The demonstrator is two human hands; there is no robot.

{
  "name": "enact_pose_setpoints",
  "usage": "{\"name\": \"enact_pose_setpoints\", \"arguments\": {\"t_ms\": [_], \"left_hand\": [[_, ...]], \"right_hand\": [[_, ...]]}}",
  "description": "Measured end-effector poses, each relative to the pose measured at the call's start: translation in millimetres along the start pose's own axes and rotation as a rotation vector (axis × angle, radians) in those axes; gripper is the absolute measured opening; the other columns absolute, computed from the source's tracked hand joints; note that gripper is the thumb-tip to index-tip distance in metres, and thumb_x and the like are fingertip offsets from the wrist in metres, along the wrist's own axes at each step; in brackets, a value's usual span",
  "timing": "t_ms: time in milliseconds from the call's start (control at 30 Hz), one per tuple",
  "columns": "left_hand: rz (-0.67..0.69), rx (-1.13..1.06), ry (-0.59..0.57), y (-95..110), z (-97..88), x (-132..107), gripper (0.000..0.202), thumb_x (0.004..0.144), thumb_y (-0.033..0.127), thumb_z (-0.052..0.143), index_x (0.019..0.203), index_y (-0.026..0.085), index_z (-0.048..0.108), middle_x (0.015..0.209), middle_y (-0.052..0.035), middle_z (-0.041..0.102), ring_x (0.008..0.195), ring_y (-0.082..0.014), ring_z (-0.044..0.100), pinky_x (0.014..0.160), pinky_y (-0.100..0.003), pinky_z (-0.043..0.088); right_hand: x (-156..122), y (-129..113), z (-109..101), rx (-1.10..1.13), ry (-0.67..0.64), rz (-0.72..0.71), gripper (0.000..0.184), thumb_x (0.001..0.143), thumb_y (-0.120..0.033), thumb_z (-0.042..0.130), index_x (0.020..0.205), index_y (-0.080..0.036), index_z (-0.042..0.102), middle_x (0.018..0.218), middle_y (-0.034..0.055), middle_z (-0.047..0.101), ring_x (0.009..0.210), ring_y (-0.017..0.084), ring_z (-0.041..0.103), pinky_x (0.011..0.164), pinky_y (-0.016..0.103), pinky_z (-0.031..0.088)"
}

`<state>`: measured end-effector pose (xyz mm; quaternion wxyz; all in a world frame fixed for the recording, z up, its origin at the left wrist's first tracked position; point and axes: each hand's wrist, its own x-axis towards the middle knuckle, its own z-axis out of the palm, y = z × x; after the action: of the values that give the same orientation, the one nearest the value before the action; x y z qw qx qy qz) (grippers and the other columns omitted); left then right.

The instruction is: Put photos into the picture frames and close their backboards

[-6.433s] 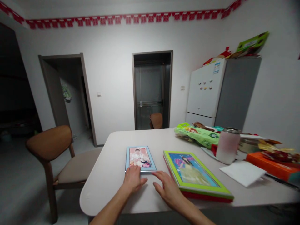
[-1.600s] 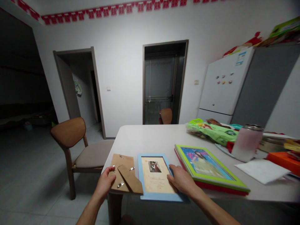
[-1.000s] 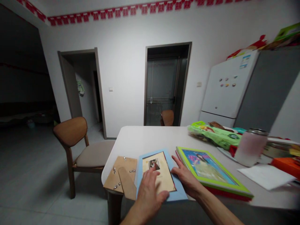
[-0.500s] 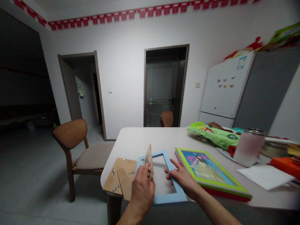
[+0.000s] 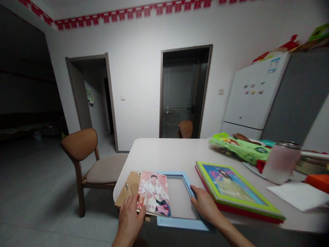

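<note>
A light blue picture frame [image 5: 185, 223] lies face down at the near edge of the white table [image 5: 167, 154], its middle bare. My left hand [image 5: 130, 219] is closed on a pink photo print [image 5: 154, 193], held picture side up over the frame's left edge. Partly under the photo lies the brown cardboard backing board [image 5: 127, 192] with metal clips. My right hand [image 5: 204, 206] rests on the frame's right edge, fingers curled against it. A larger green-framed picture [image 5: 239, 190] on a red frame lies just right of that hand.
A pink tumbler [image 5: 280, 161], green snack bags [image 5: 239, 149], a white paper sheet [image 5: 299, 195] and an orange box [image 5: 318, 180] crowd the table's right side. A wooden chair [image 5: 86, 161] stands left of the table. A fridge [image 5: 254, 99] stands at the right wall.
My left hand has lifted the insert out of the blue frame and turned it over, so the pink picture side now faces up above the backing board. The right hand stayed on the frame.
</note>
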<state>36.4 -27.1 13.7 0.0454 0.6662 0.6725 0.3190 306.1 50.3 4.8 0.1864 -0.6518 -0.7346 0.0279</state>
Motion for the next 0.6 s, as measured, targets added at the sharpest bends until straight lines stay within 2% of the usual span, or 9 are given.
{"name": "enact_pose_setpoints", "arguments": {"t_ms": [133,233,300,367,433,533,600], "left_hand": [[0.025,0.083,-0.023,7,-7.2,-2,0.033,0.073,0.028,0.040,0.099,0.014,0.054,0.096,-0.0094,0.058,0.094,-0.0231,0.050,0.080,-0.034,0.038],[0.060,0.057,-0.033,10,-9.4,-3,0.033,0.072,0.026,0.041,0.102,0.016,0.053,0.100,-0.0084,0.057,0.096,-0.0227,0.049,0.082,-0.035,0.037],[0.089,0.028,-0.042,11,-7.7,-4,0.035,0.071,0.025,0.042,0.104,0.017,0.052,0.104,-0.0083,0.056,0.099,-0.0227,0.047,0.085,-0.036,0.036],[0.124,-0.001,-0.059,12,-3.6,-6,0.038,0.069,0.024,0.044,0.105,0.016,0.052,0.110,-0.0096,0.054,0.104,-0.0234,0.044,0.089,-0.038,0.033],[0.167,-0.033,-0.082,14,2.3,-7,0.043,0.066,0.022,0.046,0.108,0.016,0.051,0.116,-0.0106,0.050,0.110,-0.0244,0.040,0.094,-0.041,0.028],[0.232,-0.091,-0.135,18,12.1,-6,0.055,0.059,0.015,0.048,0.114,0.017,0.047,0.123,-0.0100,0.044,0.116,-0.0255,0.034,0.098,-0.044,0.021],[0.254,-0.134,-0.141,22,16.6,-2,0.062,0.055,0.010,0.045,0.117,0.015,0.044,0.126,-0.0103,0.040,0.118,-0.0254,0.030,0.099,-0.044,0.020]], "right_hand": [[-2,-9,-4,0.038,0.075,-0.051,0.043,0.067,-0.017,0.043,0.107,-0.004,0.053,0.106,0.0183,0.056,0.099,0.024,0.050,0.089,0.033,0.033],[-4,-27,-8,0.224,0.110,-0.074,0.044,0.067,-0.018,0.042,0.108,-0.006,0.052,0.109,0.0158,0.055,0.098,0.022,0.050,0.089,0.033,0.034],[-4,-42,-5,0.431,0.053,-0.044,0.045,0.067,-0.020,0.042,0.109,-0.007,0.051,0.102,0.0133,0.059,0.085,0.018,0.056,0.080,0.030,0.041],[-2,-57,3,0.645,-0.052,0.049,0.048,0.066,-0.022,0.041,0.112,-0.008,0.048,0.084,0.0094,0.064,0.062,0.014,0.057,0.060,0.026,0.045],[1,-70,12,0.842,-0.183,0.149,0.050,0.064,-0.019,0.042,0.112,-0.007,0.046,0.061,0.0030,0.061,0.044,0.011,0.051,0.043,0.021,0.039],[6,-90,16,1.109,-0.353,0.202,0.043,0.059,-0.014,0.043,0.100,-0.007,0.054,0.046,-0.0024,0.054,0.037,0.008,0.045,0.037,0.017,0.032],[7,-103,8,1.231,-0.360,0.178,0.035,0.059,-0.015,0.045,0.091,-0.008,0.057,0.048,-0.0027,0.053,0.039,0.007,0.045,0.038,0.016,0.032]]}}
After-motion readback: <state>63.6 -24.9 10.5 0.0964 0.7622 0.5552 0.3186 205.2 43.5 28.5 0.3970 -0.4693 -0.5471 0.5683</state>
